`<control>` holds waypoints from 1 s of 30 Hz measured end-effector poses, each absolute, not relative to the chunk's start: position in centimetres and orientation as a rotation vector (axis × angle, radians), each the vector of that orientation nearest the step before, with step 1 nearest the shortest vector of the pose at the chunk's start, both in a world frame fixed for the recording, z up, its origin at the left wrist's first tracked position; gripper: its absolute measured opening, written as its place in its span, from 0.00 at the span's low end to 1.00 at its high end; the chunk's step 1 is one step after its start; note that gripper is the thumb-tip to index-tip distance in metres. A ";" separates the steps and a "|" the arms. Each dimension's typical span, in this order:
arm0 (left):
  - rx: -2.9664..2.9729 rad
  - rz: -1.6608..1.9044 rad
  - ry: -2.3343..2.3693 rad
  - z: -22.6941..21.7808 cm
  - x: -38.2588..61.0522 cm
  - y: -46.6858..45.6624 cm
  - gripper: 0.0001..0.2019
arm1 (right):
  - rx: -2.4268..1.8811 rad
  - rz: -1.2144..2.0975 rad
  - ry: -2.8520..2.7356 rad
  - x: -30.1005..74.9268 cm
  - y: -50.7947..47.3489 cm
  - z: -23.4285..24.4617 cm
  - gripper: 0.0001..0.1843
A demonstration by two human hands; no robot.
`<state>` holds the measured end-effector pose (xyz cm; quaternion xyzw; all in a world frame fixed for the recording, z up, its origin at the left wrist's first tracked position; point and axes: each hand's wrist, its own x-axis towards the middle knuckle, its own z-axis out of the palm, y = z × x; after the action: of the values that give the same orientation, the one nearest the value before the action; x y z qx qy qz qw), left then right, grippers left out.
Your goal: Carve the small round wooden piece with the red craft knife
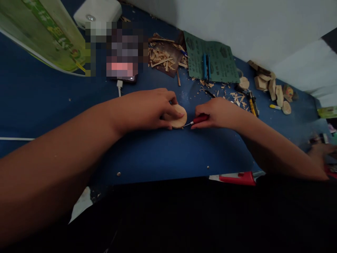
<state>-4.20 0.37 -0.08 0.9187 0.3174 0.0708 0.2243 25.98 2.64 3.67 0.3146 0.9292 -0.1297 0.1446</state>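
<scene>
A round, pale wooden disc (pixel 179 119) is on the blue table, gripped by my left hand (pixel 160 109), whose thumb lies over its face. My right hand (pixel 217 114) is closed round the red handle of a carving tool (pixel 200 118). The tool's thin metal shaft points left, and its tip meets or nearly meets the lower right edge of the disc. From here I cannot tell whether the tip is cutting in.
Wood shavings (pixel 164 58) lie on a brown sheet behind my hands. Beside it are green sandpaper (pixel 212 58), a yellow-and-black cutter (pixel 253 104) and several wood blocks (pixel 272 86). A plugged-in phone (pixel 122 70) and a large yellow-green container (pixel 50 35) stand left.
</scene>
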 end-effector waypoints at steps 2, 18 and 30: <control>2.525 0.168 0.870 -0.1 -4.2 0.4 0.20 | 0.905 -0.305 2.665 25.8 2.9 3.7 0.27; 2.589 0.198 0.856 -0.7 -4.6 0.2 0.25 | 1.132 -0.037 2.630 25.7 -5.7 6.2 0.13; 2.109 0.725 0.599 4.0 -4.0 -2.2 0.20 | 1.207 -0.257 2.660 29.3 -3.6 4.4 0.14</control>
<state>-3.98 -2.16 4.00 0.8354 0.2373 0.2873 0.4040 29.28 -3.63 4.37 0.4093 0.9022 -0.0870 0.1047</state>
